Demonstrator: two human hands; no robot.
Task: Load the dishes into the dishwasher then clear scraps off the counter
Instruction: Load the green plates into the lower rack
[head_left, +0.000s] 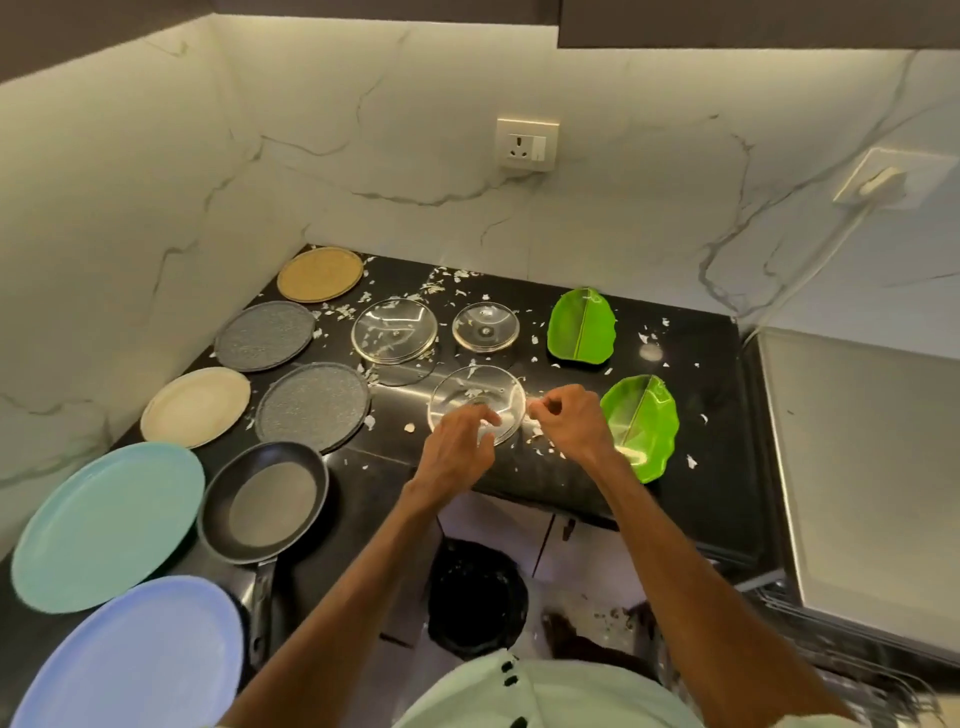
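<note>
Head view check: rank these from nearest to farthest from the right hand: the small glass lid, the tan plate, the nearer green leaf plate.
From the right hand:
1. nearer green leaf plate, just to its right.
2. small glass lid, behind it, slightly left.
3. tan plate, in the far back-left corner.
</note>
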